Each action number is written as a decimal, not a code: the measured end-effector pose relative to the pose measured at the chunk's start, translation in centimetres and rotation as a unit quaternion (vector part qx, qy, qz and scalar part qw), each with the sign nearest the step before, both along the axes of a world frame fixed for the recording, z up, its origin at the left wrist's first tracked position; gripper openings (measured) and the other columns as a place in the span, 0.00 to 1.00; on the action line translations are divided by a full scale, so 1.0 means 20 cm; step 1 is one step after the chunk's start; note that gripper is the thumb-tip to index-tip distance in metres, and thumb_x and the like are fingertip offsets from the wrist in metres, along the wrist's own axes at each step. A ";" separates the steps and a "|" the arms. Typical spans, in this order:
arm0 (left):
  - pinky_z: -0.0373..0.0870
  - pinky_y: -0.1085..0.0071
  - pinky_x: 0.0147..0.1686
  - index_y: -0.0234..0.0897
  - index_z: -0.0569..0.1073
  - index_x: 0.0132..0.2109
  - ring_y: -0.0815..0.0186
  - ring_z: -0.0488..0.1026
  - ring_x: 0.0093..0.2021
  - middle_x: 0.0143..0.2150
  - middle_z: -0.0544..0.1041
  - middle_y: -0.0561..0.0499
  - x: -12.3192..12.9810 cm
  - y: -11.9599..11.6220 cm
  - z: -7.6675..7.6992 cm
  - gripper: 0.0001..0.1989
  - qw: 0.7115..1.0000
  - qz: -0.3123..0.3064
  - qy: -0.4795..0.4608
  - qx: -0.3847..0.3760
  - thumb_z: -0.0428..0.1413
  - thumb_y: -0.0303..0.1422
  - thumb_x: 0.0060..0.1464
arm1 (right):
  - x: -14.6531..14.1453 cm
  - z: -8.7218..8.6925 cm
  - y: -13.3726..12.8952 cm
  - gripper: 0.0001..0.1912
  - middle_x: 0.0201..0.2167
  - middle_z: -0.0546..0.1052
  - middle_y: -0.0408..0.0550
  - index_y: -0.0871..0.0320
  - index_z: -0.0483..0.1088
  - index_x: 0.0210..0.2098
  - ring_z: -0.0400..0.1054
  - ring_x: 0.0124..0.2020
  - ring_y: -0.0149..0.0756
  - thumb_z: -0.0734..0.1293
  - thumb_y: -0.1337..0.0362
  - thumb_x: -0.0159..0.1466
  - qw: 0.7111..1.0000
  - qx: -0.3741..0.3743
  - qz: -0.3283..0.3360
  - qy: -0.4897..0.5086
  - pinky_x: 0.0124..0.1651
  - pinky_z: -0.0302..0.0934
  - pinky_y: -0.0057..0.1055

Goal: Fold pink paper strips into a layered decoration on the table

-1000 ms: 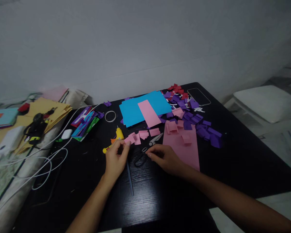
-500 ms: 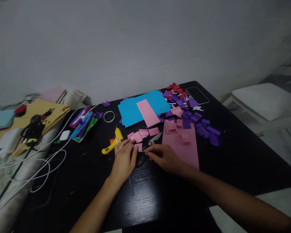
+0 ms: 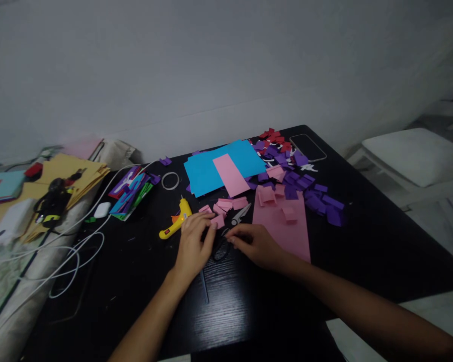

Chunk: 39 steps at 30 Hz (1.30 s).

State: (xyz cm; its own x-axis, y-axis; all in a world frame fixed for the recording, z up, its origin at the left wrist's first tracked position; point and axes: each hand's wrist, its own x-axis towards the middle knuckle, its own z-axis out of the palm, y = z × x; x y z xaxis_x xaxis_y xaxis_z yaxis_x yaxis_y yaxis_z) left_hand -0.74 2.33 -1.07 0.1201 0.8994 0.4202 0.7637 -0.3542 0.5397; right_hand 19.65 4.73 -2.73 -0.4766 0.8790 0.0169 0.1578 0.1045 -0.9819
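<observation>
Likely partway, with purple paper pieces (image 3: 335, 216) cut near right edge of desk (image 3: 355, 261), pink sheet (image 3: 289, 236) remaining; can't tell left hand (image 3: 193, 242) grip, pinching right hand (image 3: 257, 245) fingers together.

The paper pieces (image 3: 240, 203) look matt, the scissor blades (image 3: 241, 214) metallic, the table (image 3: 230, 319) glossy and wood-grained.

Dim grey light, pale glare on the black tabletop (image 3: 226, 322), blurry frame edges
</observation>
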 end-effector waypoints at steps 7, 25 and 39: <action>0.66 0.51 0.53 0.39 0.77 0.37 0.50 0.74 0.51 0.46 0.82 0.45 -0.10 0.05 -0.01 0.09 0.991 0.126 0.041 0.017 0.57 0.35 0.66 | 0.00 -0.01 -0.01 0.08 0.34 0.84 0.48 0.59 0.81 0.40 0.75 0.32 0.35 0.68 0.68 0.65 1.000 0.004 -0.005 -0.015 0.35 0.66 0.29; 0.63 0.51 0.52 0.39 0.76 0.37 0.48 0.72 0.53 0.47 0.81 0.42 -0.08 0.07 -0.02 0.10 0.982 0.167 0.083 -0.005 0.53 0.35 0.67 | 0.00 0.00 -0.01 0.09 0.34 0.84 0.48 0.60 0.81 0.40 0.74 0.31 0.34 0.68 0.71 0.64 0.999 0.031 0.000 -0.030 0.34 0.64 0.28; 0.57 0.45 0.64 0.40 0.77 0.53 0.46 0.69 0.65 0.60 0.79 0.43 -0.04 0.07 -0.03 0.11 0.977 0.078 0.196 0.002 0.53 0.30 0.68 | 0.00 0.00 -0.01 0.09 0.35 0.84 0.48 0.59 0.81 0.41 0.76 0.33 0.34 0.68 0.70 0.64 0.999 0.035 -0.001 -0.032 0.36 0.67 0.29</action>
State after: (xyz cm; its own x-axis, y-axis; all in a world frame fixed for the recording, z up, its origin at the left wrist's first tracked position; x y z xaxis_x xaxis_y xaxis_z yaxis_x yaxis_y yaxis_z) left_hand -1.60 3.77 -1.59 0.1334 0.9181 0.3732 0.9566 -0.2177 0.1938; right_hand 19.75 4.51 -2.75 -0.4765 0.8778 0.0486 0.2195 0.1724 -0.9603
